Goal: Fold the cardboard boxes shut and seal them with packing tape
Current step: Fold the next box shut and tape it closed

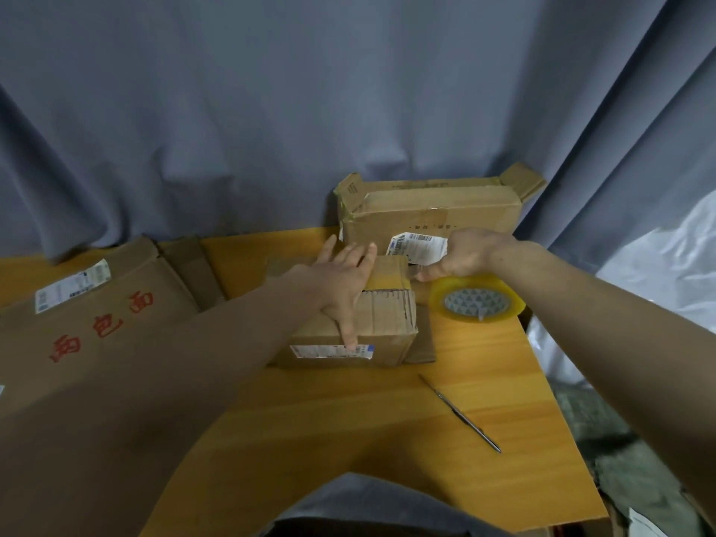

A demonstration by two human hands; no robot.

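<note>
Head cam, from my end: left hand [341, 288] lies flat, fingers straight, on the small cardboard box [387, 327] mid-table, I'd guess to pin the flaps shut; right hand [461, 257] curls round the packing tape roll [476, 302] just right of the box, one finger reaching its edge, probably laying tape; thin metal tool [461, 414] lies nearby, for cutting I reckon.

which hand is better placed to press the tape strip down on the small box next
Left. The left hand lies flat on the small box beside the tape strip; the right hand holds the tape roll.
</note>
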